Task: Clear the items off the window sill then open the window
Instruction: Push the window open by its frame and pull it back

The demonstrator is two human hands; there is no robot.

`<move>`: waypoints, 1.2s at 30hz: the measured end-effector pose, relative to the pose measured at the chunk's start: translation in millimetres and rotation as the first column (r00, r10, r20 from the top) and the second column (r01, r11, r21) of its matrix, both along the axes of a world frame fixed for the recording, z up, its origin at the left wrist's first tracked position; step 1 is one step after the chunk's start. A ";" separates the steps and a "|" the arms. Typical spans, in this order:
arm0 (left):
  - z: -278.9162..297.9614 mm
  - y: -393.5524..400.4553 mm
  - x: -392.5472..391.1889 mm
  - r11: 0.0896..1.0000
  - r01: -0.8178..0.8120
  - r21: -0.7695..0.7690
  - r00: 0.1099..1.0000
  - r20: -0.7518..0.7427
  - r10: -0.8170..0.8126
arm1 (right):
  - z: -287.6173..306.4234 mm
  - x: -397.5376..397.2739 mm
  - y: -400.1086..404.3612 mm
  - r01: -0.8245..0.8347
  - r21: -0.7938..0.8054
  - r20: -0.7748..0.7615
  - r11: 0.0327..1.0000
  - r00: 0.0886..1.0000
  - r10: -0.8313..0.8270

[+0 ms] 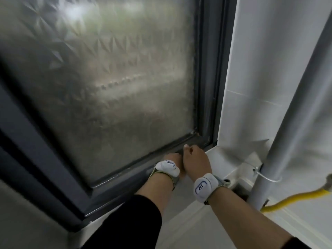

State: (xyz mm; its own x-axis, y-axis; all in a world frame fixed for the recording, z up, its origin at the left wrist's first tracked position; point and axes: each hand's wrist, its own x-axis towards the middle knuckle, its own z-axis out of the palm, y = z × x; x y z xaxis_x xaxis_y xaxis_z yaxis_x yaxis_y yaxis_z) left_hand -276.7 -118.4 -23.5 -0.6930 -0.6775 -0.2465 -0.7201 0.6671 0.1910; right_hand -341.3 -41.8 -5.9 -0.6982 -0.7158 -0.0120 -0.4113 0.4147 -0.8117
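A window with frosted, patterned glass (111, 83) fills most of the view, set in a dark grey frame (206, 87). Both my hands are at the bottom rail of the frame (136, 169), near its right corner. My right hand (195, 160) is curled into a fist against the rail, thumb up. My left hand (173, 159) lies just left of it, mostly hidden behind the right hand and a white wrist sensor; its fingers cannot be seen. The white sill (221, 159) shows to the right, with no loose items on the visible part.
A grey vertical pipe (280, 141) stands at the right, clamped to the white tiled wall (255, 69). A yellow flexible hose (294, 198) runs from its base to the right. Pale counter surface (197, 221) lies below my arms.
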 end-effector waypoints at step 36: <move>-10.3 12.1 34.7 0.629 -0.131 0.766 -0.097 -0.642 0.761 | -18.8 16.1 1.3 0.010 -0.009 0.218 1.000 0.976 -0.008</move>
